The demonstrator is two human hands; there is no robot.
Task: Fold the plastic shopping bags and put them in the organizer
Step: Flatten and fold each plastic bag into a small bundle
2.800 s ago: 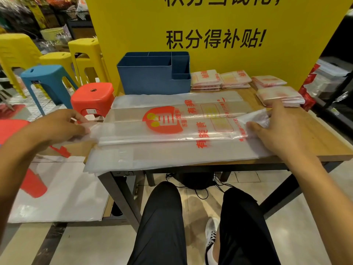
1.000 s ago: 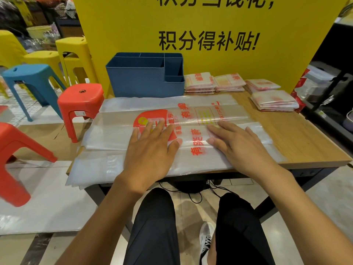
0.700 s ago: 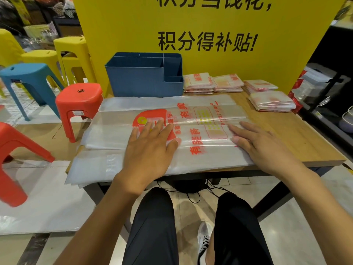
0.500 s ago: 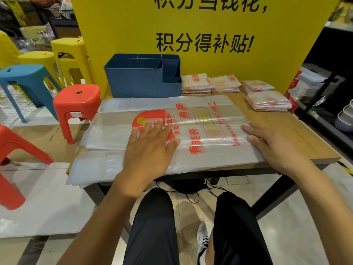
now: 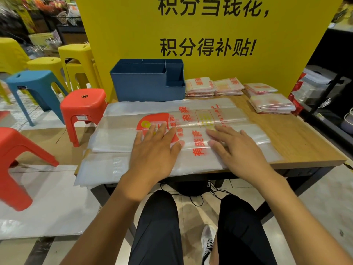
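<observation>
1. A bag [image 5: 191, 121], folded lengthwise into a strip, is pressed flat on the desk [image 5: 298, 138] just in front of the organizer [image 5: 145, 87] by the left hand [image 5: 154, 150] and right hand [image 5: 236, 148], fingers straight, nothing grasped.
2. Crosswise folds are judged left; the organizer appears unfilled.
3. Folded stacks [image 5: 271, 103] lie right of the organizer; stools [image 5: 84, 104] stand to its left. Nothing blocks it.

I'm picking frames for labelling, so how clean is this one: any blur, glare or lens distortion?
Head view: the right hand is motion-blurred at its fingers, and so is the red print beside it; the left hand is sharp. The plastic bag shows soft sheen, no harsh glare. Wide-angle bending curves the table edge and the red stool at the left.
</observation>
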